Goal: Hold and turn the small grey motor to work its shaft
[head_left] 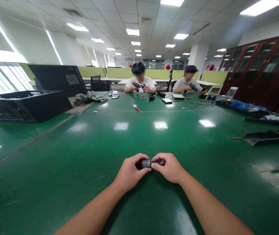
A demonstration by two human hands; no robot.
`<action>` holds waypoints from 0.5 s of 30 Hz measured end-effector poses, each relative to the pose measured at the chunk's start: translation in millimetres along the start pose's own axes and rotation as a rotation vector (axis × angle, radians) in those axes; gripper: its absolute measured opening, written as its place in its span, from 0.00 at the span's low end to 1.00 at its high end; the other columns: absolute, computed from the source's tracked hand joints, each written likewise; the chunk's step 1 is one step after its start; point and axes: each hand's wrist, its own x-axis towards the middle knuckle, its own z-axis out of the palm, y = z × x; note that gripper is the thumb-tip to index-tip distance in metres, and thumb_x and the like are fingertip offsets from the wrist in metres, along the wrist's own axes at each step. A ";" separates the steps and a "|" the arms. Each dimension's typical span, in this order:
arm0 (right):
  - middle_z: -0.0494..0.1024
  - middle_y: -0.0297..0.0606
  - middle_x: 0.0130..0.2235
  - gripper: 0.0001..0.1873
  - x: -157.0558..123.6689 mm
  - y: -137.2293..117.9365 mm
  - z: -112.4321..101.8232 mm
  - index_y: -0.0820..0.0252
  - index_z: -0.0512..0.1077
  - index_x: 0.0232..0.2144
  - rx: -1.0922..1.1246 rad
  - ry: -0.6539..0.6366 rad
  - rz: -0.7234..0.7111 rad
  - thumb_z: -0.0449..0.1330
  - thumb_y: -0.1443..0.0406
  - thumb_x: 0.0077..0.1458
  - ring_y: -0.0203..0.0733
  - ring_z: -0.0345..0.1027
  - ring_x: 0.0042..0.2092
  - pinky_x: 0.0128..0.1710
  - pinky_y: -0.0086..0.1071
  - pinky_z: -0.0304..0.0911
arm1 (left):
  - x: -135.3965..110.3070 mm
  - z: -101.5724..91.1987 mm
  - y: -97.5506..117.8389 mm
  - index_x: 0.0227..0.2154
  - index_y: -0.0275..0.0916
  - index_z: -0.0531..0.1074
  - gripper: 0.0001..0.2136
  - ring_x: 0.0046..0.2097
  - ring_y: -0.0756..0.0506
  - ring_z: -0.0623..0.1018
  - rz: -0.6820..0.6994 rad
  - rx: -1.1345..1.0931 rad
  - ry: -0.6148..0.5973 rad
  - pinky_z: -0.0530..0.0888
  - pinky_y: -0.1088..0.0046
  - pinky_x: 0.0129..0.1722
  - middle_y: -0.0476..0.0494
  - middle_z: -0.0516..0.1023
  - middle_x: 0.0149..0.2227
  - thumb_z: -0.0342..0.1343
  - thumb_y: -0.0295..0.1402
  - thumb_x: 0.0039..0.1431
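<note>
Between my hands, low over the green table [100, 140], is a small grey metal cylinder [146, 163] that looks like a motor body. My left hand [129, 171] grips it with thumb and fingers at its left side. From its right end a thin dark metal shaft [157, 162] sticks out sideways. My right hand [170, 167] is closed round this shaft, thumb and fingertips close to the cylinder's end. Whether shaft and cylinder are one piece I cannot tell. The fingers hide parts of both.
An orange screwdriver [138, 109] lies farther off. A black computer case [29, 106] stands at the left. Dark trays [269, 137] with parts line the right. Two people [139, 81] sit across the table, holding tools, with small parts before them.
</note>
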 end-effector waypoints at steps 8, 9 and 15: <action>0.78 0.35 0.29 0.06 1.1 1.1 -1.1 0.62 0.78 0.32 0.020 0.005 0.024 0.63 0.66 0.51 0.36 0.69 0.29 0.30 0.27 0.61 | -0.4 0.6 -1.4 0.38 0.43 0.75 0.11 0.38 0.48 0.76 0.005 0.008 0.027 0.69 0.75 0.39 0.54 0.78 0.36 0.64 0.28 0.51; 0.78 0.35 0.29 0.06 1.2 1.4 -1.0 0.62 0.79 0.32 0.021 0.005 0.026 0.63 0.66 0.51 0.36 0.68 0.29 0.30 0.27 0.60 | -0.5 0.7 -1.4 0.37 0.43 0.75 0.11 0.38 0.48 0.76 0.005 0.007 0.029 0.69 0.75 0.39 0.54 0.78 0.36 0.64 0.28 0.50; 0.78 0.35 0.28 0.06 1.6 2.2 -1.0 0.62 0.79 0.32 0.030 0.008 0.024 0.63 0.66 0.50 0.35 0.67 0.28 0.29 0.27 0.60 | -0.2 1.3 -0.8 0.37 0.43 0.75 0.11 0.38 0.48 0.76 0.002 0.001 0.038 0.69 0.75 0.38 0.54 0.78 0.35 0.64 0.28 0.50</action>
